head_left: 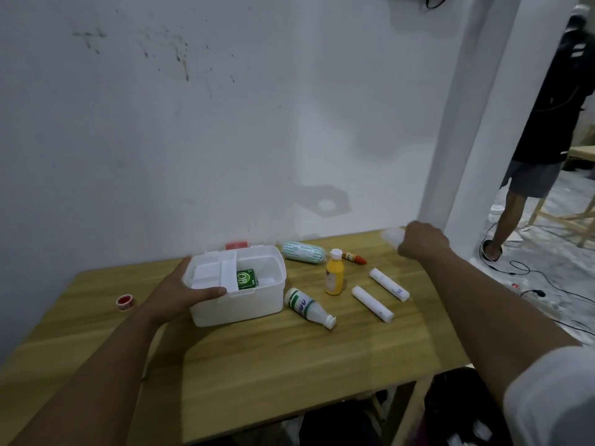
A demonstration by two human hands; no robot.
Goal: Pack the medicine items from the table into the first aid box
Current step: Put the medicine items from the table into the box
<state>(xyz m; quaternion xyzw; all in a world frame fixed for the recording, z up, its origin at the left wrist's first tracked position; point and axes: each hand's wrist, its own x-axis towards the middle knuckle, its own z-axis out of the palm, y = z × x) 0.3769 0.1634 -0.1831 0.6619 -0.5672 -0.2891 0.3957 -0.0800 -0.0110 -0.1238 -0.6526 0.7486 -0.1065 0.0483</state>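
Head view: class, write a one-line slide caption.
Left hand steadies the open first aid box while the right hand grips a white item at the table's far edge.

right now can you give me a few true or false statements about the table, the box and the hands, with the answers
1. The first aid box is open with a green packet inside. True.
2. The yellow bottle lies on its side. False: it stands upright; the white bottle lies on its side.
3. The left hand rests on the box's near-left rim. True.
4. The right hand is empty. False: it grips a blurred white item near the table's far edge.
5. Two white rolls lie right of the yellow bottle. True.
6. The red tape roll is inside the box. False: it sits on the table, left of the box.
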